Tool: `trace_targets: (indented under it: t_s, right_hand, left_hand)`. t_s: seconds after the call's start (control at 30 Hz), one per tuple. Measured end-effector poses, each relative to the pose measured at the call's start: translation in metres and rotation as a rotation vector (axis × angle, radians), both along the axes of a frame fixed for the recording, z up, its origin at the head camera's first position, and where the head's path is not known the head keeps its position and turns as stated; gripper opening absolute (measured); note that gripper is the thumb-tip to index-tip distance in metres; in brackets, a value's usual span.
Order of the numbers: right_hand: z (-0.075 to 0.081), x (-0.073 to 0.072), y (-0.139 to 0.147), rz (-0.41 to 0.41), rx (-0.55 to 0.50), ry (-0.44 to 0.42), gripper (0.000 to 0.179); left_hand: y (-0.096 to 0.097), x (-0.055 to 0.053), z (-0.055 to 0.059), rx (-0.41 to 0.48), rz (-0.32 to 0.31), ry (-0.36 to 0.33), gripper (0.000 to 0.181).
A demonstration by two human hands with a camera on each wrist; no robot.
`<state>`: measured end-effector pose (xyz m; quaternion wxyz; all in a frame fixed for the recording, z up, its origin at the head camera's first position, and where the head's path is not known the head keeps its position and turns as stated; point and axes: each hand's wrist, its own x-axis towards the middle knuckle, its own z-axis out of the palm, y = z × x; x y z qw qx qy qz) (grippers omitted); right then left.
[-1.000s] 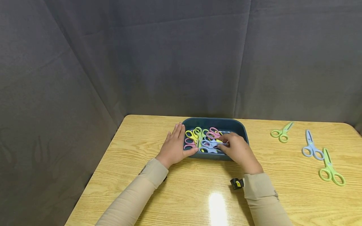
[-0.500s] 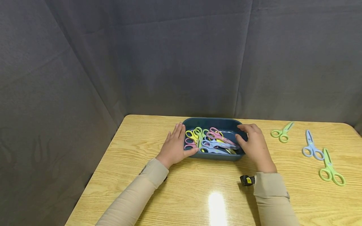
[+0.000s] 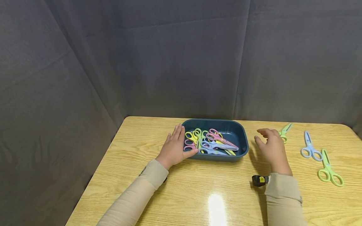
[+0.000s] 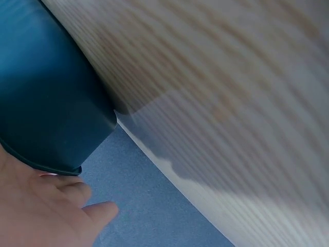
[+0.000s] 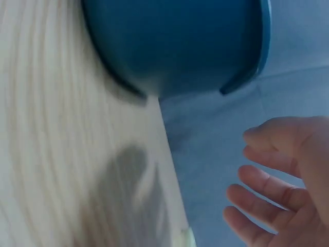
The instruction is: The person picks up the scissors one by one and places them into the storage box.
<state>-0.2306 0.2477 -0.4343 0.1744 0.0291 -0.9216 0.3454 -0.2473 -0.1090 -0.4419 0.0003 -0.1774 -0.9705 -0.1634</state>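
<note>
A dark teal bin (image 3: 238,133) stands near the table's back edge with several scissors in it. Pink scissors (image 3: 223,140) and blue scissors (image 3: 219,146) lie on top, with yellow and green handles at the left. My left hand (image 3: 173,147) rests on the bin's left end, fingers straight along the rim and thumb over the front corner; the left wrist view shows it against the bin's outer wall. To the right of the bin, my right hand (image 3: 272,152) hovers over the table with nothing in it. Its loosely bent fingers show in the right wrist view.
Small green scissors (image 3: 285,133), partly behind the right hand, lie on the wooden table (image 3: 192,194). Farther right are light blue scissors (image 3: 310,147) and larger green scissors (image 3: 329,169). A grey curtain (image 3: 181,62) hangs behind the table.
My right hand has let go of the blue scissors in the bin and moved right, out past the bin's right end. The left hand has stayed at the bin's left end.
</note>
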Motion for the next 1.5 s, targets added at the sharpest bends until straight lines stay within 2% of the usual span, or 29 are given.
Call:
trace_targets:
  t_s: [0.53,0.8,0.97,1.23,1.5]
  right_hand:
    - [-0.019,0.004,0.035,-0.130,-0.068,-0.146,0.043]
    - [-0.025,0.003,0.047,-0.209,-0.140,-0.257,0.059]
    - [-0.031,0.001,0.051,-0.241,-0.155,-0.277,0.065]
    - [-0.043,0.002,0.060,-0.225,-0.125,-0.260,0.077]
    - [-0.046,-0.012,0.067,-0.286,-0.137,-0.276,0.074]
  left_hand:
    - [0.002,-0.001,0.001,0.005,-0.004,-0.002,0.111]
    - [0.002,-0.002,0.001,0.007,-0.003,-0.006,0.111]
    - [0.001,-0.001,0.001,0.016,0.001,-0.010,0.111]
    - [0.002,-0.002,-0.002,0.022,-0.006,-0.007,0.111]
    - [-0.001,-0.001,-0.003,0.016,-0.002,0.003,0.111]
